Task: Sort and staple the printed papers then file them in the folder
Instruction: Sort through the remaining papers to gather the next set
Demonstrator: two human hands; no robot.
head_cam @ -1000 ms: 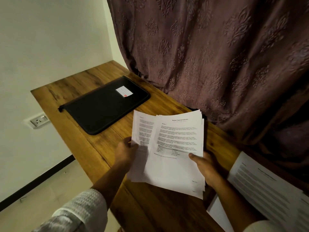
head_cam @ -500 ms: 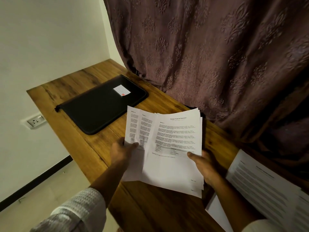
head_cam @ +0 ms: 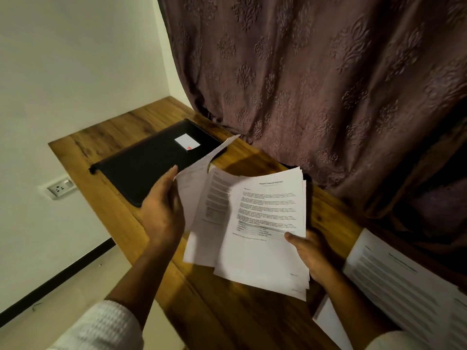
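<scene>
My right hand (head_cam: 309,253) holds a stack of printed papers (head_cam: 267,233) above the wooden table (head_cam: 227,319), thumb on the top sheet, fingers underneath. My left hand (head_cam: 161,210) grips a single sheet (head_cam: 199,173) at the stack's left side; the sheet curls up and away to the left, its far corner over the folder. Another printed sheet (head_cam: 217,198) shows beneath it. A black zipped folder (head_cam: 146,170) with a small white label lies shut on the table at the far left.
More printed papers (head_cam: 404,289) lie on the table at the lower right. A patterned purple curtain (head_cam: 316,84) hangs along the table's far side. A white wall with a socket (head_cam: 59,188) is at the left, past the table's edge.
My left hand has lifted the leftmost sheet up and leftward, peeling it away from the stack. The right hand and stack have stayed roughly in place.
</scene>
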